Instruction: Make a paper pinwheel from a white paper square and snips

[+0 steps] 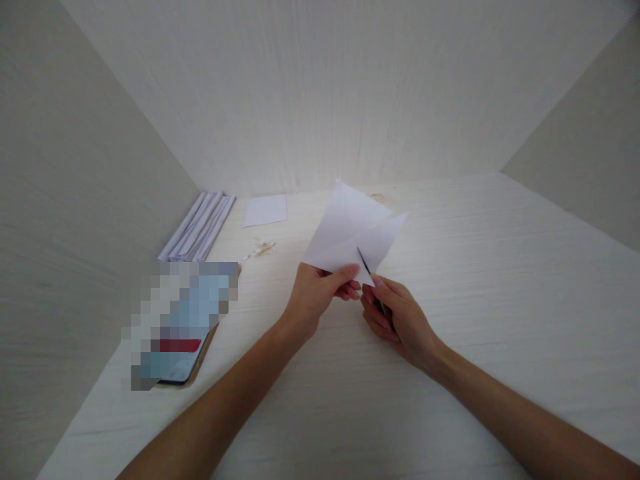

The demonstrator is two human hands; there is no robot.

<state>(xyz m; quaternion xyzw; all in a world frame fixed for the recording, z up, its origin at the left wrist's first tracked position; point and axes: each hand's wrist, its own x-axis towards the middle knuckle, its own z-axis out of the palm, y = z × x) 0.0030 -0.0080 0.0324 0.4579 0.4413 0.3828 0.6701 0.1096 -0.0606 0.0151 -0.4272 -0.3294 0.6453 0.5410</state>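
Note:
My left hand (320, 293) pinches the lower edge of a folded white sheet of paper (350, 230), held up above the pale wooden desk (475, 267). My right hand (400, 317) grips a thin dark tool, seemingly small scissors (364, 262), whose tip rests against the paper's lower edge. The rest of the tool is hidden inside my fist. Both hands sit close together at the desk's middle.
A phone (180, 327) with a blurred screen lies at the left. Behind it a stack of folded white papers (197, 227) leans by the left wall. A small white sheet (265, 210) and some tiny scraps (261, 249) lie near the back wall. Walls enclose three sides.

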